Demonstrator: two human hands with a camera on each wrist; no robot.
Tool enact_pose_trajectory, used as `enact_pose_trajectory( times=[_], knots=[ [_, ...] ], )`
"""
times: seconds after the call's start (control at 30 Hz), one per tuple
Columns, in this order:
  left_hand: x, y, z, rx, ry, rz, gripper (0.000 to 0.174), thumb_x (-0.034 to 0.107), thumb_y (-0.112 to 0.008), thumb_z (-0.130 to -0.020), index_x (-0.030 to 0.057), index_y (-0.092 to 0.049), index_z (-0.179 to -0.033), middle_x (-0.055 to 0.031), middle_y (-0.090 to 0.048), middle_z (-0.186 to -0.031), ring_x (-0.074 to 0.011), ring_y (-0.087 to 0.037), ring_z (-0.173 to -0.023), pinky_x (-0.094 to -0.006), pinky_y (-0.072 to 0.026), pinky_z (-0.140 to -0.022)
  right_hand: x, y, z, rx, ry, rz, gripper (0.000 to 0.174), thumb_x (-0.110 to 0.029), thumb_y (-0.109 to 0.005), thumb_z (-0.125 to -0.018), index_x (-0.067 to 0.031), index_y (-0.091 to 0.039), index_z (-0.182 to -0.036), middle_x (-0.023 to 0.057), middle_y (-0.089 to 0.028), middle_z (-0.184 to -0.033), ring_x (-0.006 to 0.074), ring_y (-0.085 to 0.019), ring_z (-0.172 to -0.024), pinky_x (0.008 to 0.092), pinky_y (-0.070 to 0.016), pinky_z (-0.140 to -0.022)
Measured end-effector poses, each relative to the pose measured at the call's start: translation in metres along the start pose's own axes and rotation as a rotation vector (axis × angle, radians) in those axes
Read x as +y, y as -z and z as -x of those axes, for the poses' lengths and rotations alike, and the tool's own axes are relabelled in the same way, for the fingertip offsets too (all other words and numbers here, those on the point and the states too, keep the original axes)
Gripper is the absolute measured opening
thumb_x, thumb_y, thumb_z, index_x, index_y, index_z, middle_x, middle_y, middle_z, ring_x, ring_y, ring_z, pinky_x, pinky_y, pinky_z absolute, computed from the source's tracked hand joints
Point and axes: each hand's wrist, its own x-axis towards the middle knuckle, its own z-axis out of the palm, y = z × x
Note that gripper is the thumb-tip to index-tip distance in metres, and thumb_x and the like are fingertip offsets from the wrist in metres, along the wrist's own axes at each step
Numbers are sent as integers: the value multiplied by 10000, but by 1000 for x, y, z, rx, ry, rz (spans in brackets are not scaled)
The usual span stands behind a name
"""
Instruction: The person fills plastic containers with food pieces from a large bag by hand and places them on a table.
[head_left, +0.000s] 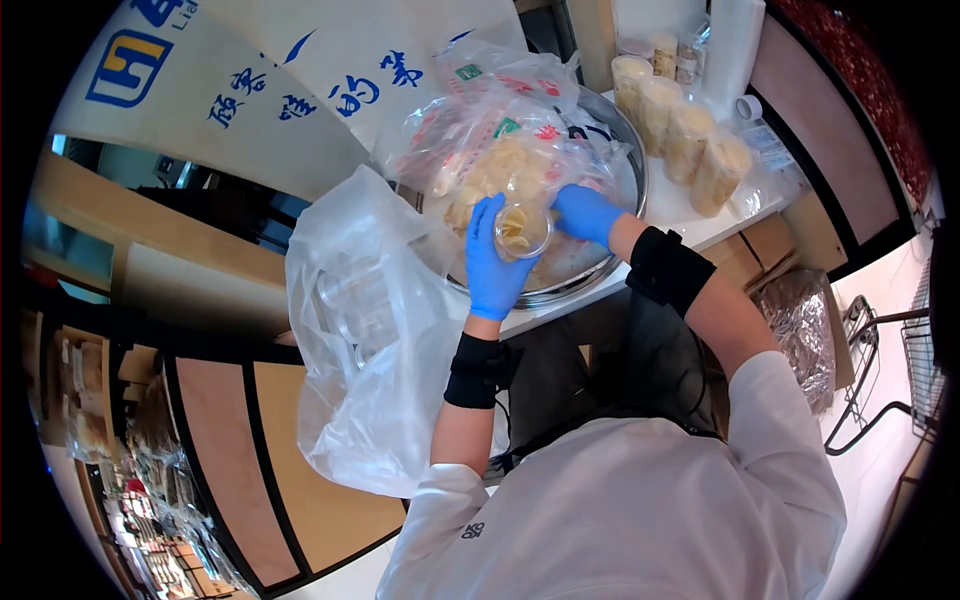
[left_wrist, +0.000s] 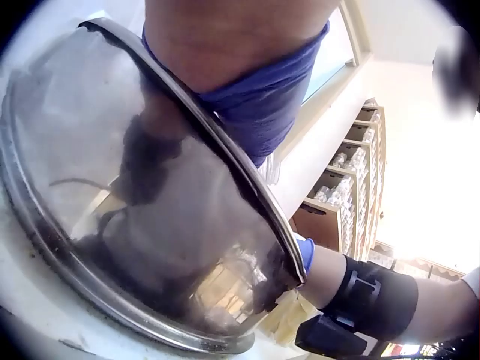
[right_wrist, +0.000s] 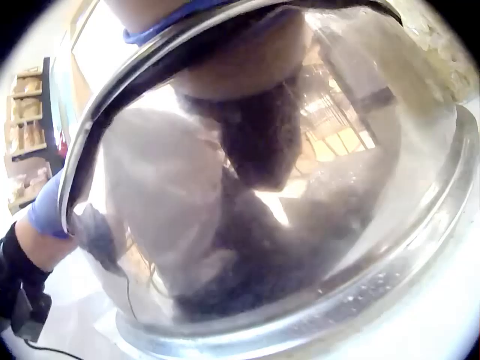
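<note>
From the left of my head view, a banner (head_left: 200,60) with blue characters hangs over the scene. Below it sits a white bag (head_left: 350,430), with clear containers (head_left: 365,310) showing through its plastic.

Next comes the left hand (head_left: 490,262), gloved in blue, above the near side of the basin (head_left: 550,298). Its fingers are curled around a clear cup (head_left: 523,232), gripping it with the mouth facing up towards me (I can make out pale chips lying inside). Just beyond the cup, in the basin, a heap of chips (head_left: 500,175) lies among clear printed bags (head_left: 430,150).

To the right of the cup is the right hand (head_left: 588,215), in a matching glove. Its fingers look bent towards the cup; I cannot tell how far they are open or whether they hold anything (both wrist views give me mostly shiny basin wall).

Further right, filled tubs (head_left: 725,170) stand in a slanting row on the white desk (head_left: 665,217). A white roll (head_left: 733,60) stands upright just behind them.
</note>
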Motion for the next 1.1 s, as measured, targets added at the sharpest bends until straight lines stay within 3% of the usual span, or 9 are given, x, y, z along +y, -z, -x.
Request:
enact_pose_trajectory(
  times=[0.03, 0.1, 0.2, 0.43, 0.73, 0.83, 0.93, 1.0, 1.1],
  knots=[
    [1, -1, 1, -7, -2, 40, 798, 172, -859, -634, 55, -477, -1325, -138, -501, -1325, -299, -477, -1229, -394, -393, -1037, 11, -6, -9, 1, -8, -9, 325, -73, -634, -742, -23, -634, -1063, 215, -667, -958, 354, -660, -895, 423, -514, -822],
    [7, 1, 2, -16, 0, -7, 799, 166, -859, -632, 51, -476, -1324, -136, -504, -1316, -297, -486, -1214, -392, -396, -1034, 34, -24, -25, 106, 256, 188, 403, -96, -666, -730, -26, -611, -1124, 206, -658, -1029, 350, -652, -946, 417, -517, -839],
    [7, 0, 3, -9, -1, -42, 798, 156, -860, -628, 43, -477, -1319, -134, -510, -1296, -292, -499, -1191, -387, -402, -1027, 32, -21, -21, 82, 156, 181, 430, -135, -686, -726, -33, -615, -1138, 209, -644, -1088, 349, -635, -1010, 409, -511, -871],
    [8, 2, 3, -3, -48, -24, 795, 141, -864, -620, 38, -475, -1305, -133, -509, -1273, -284, -504, -1183, -380, -409, -1019, 33, -24, -27, 52, 171, 103, 466, -206, -729, -721, -42, -621, -1143, 182, -614, -1187, 337, -625, -1050, 381, -494, -921],
    [3, -1, 4, 40, -32, 2, 796, 131, -868, -618, 39, -474, -1303, -121, -512, -1270, -270, -511, -1183, -373, -409, -1021, 28, 0, -3, 136, 170, 72, 347, -217, -746, -712, -62, -655, -1009, 154, -669, -978, 313, -643, -926, 392, -502, -810],
    [6, 1, 4, 49, -32, -25, 794, 148, -868, -618, 40, -480, -1303, -121, -520, -1265, -270, -518, -1173, -375, -412, -1015, 30, 22, 20, 274, 347, 91, 266, -197, -743, -714, -55, -640, -913, 148, -658, -909, 317, -643, -855, 408, -497, -759],
    [11, 0, 3, 61, -10, -60, 787, 178, -867, -622, 42, -490, -1299, -128, -534, -1256, -278, -525, -1163, -384, -417, -1005, 21, 50, 48, 371, 397, 112, 204, -138, -737, -743, -29, -603, -850, 137, -627, -784, 273, -619, -722, 378, -484, -663],
    [13, -1, 1, 71, -4, -63, 782, 198, -866, -625, 45, -495, -1296, -132, -541, -1250, -287, -528, -1158, -390, -421, -996, 5, 69, 69, 429, 396, -154, 190, -126, -732, -767, -27, -605, -869, 93, -612, -743, 196, -599, -690, 322, -482, -652],
    [16, -1, 0, 76, -1, -98, 785, 240, -871, -621, 53, -506, -1291, -138, -554, -1240, -298, -532, -1150, -402, -428, -977, -20, 81, 93, 321, 393, -315, 182, -116, -723, -790, -17, -611, -895, 54, -599, -728, 124, -570, -678, 275, -474, -650]
  ],
)
